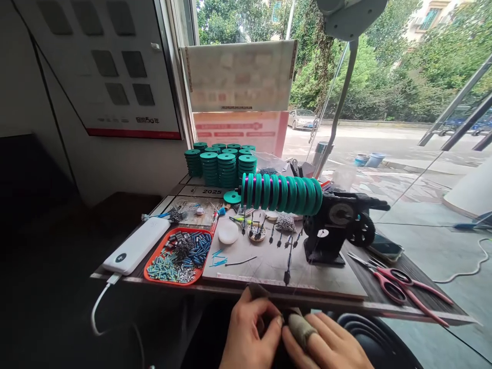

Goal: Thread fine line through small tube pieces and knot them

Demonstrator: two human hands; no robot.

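- Looks like fiddly fingertip work, left hand [246,332] beside right hand [331,342]
- Can't tell grip of fingers [273,331], too hidden
- Got dark dangling piece [287,277] just beyond
- Probably needs steady pinching next

**Dark coiled piece [287,270] was nearest you**

You had it just right of the scene's middle, toward the near side: slim, spring-like, almost upright, its blunt black end lowest. Whether it hung or lay was unclear; anything you pinched was hidden.
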